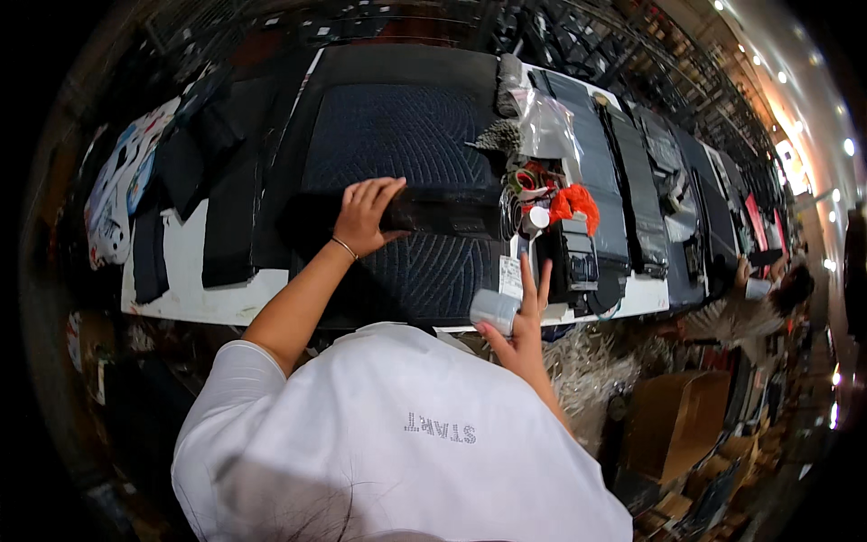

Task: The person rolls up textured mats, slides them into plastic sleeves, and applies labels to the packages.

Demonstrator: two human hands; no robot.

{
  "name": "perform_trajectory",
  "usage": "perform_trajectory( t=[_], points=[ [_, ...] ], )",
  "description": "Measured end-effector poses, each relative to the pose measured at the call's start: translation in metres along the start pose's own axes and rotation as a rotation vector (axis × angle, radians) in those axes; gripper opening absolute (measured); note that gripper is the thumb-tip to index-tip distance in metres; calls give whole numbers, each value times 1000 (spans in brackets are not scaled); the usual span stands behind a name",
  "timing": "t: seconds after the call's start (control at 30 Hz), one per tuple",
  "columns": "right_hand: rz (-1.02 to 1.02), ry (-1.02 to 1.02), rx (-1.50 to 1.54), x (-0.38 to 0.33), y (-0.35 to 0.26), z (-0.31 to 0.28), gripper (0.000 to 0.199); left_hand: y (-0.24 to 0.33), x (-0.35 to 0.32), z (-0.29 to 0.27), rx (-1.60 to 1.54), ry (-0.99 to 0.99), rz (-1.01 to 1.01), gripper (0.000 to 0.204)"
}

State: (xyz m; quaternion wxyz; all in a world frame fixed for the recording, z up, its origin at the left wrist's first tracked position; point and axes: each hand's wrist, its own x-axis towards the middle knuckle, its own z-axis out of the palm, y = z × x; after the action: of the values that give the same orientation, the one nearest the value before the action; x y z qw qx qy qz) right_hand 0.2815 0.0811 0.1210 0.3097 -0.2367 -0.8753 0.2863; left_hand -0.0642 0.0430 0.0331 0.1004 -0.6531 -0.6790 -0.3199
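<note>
A long dark folded bundle (442,213) with a slight sheen lies across a navy mat (397,135) patterned with curved quilted lines. My left hand (366,217) grips its left end, thumb below and fingers over the top. In my right hand (522,339), near the table's front edge, is a pale grey roll of tape (495,310). Two fingers of that hand stretch forward while the thumb side holds the roll. Just beyond those fingers lies a white printed label (511,276).
Right of the mat sit an orange-red plastic bag (575,210), a small white round-topped item (536,219) and clear plastic wrap (545,126). Stacks of folded dark fabric (239,181) cover the table's left. A cardboard box (675,425) stands below right; another person (759,303) is at far right.
</note>
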Motion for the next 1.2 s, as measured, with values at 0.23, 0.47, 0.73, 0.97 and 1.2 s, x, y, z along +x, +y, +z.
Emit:
perform_trajectory(
  t=[0.23, 0.47, 0.73, 0.97, 1.2],
  points=[
    [788, 23, 998, -18, 136, 40, 49, 27, -28, -35, -24, -58, 206, 87],
    [728, -210, 845, 71, 64, 7, 49, 41, -58, -3, -51, -272, 148, 90],
    [276, 25, 518, 22, -21, 8, 24, 33, -30, 15, -91, -367, 73, 93],
    [442, 298, 273, 5, 52, 2, 33, 45, 24, 8, -52, 31, -196, 93],
    [682, 75, -520, 8, 261, 62, 42, 50, 14, -65, -785, 226, -486, 78]
  ],
)
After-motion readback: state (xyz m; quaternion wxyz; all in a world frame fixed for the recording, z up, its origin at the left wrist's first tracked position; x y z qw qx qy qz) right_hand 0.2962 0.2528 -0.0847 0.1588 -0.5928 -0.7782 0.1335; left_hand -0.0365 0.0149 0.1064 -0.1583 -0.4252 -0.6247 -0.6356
